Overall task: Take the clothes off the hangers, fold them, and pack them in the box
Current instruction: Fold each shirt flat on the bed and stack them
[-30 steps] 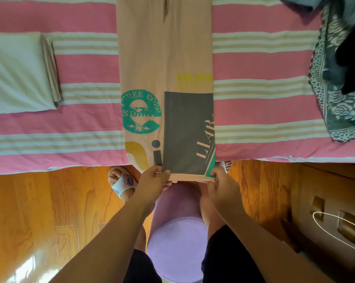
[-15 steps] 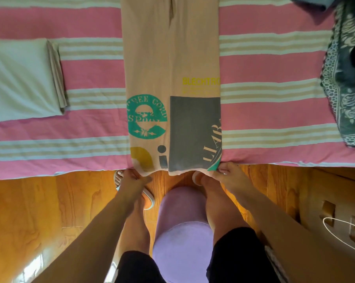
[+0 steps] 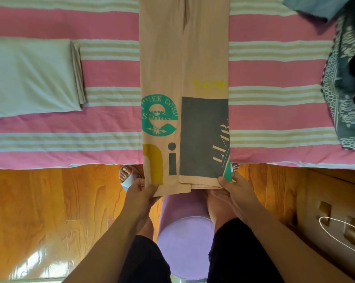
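Note:
A tan printed shirt point(image 3: 172, 68), folded into a long narrow strip, lies across the pink striped bed point(image 3: 274, 68) with its near end hanging over the bed's edge. My left hand point(image 3: 141, 190) pinches the near left corner of that end. At the near right corner, my right hand point(image 3: 231, 188) grips the hem with its fingers under the cloth. A folded pale green garment point(image 3: 31, 76) lies on the bed at the left. No box is in view.
A heap of dark patterned and blue clothes point(image 3: 346, 82) sits on the bed at the right. A purple round stool point(image 3: 184, 240) stands between my legs on the wooden floor. A wooden cabinet with a white wire hanger point(image 3: 339, 235) is at the lower right.
Both hands shifted from under the bed's edge to the hem's two corners and lifted the hanging end of the shirt towards me.

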